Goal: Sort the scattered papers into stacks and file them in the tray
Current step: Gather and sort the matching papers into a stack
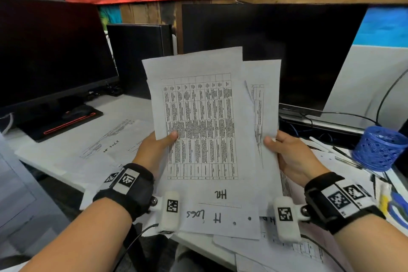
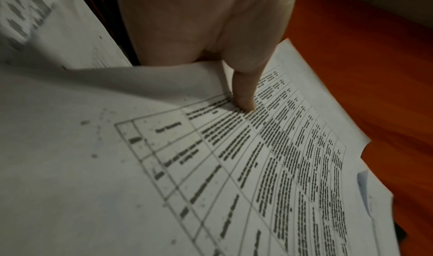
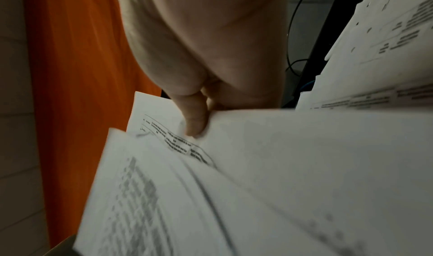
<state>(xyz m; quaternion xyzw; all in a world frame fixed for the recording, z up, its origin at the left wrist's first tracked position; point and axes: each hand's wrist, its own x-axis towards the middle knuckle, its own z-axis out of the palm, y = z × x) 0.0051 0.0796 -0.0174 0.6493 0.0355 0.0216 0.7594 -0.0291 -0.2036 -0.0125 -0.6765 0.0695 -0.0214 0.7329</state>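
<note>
I hold a bundle of white printed papers (image 1: 205,121) upright above the desk, its top sheet a table with "HR" handwritten at the bottom. My left hand (image 1: 154,146) grips the bundle's left edge, thumb on the front. My right hand (image 1: 293,157) grips the right edge, where a second sheet (image 1: 262,104) sticks out behind. In the left wrist view my thumb (image 2: 243,93) presses on the table print of the papers (image 2: 234,167). The right wrist view shows my thumb (image 3: 194,119) on the fanned sheets (image 3: 281,167). No tray is in view.
More papers lie on the white desk (image 1: 123,108): one sheet at the left (image 1: 106,139), others under my wrists (image 1: 220,218) and at the right. A dark monitor (image 1: 50,55) stands left, a larger one (image 1: 276,51) behind. A blue mesh pen cup (image 1: 377,148) and pens sit right.
</note>
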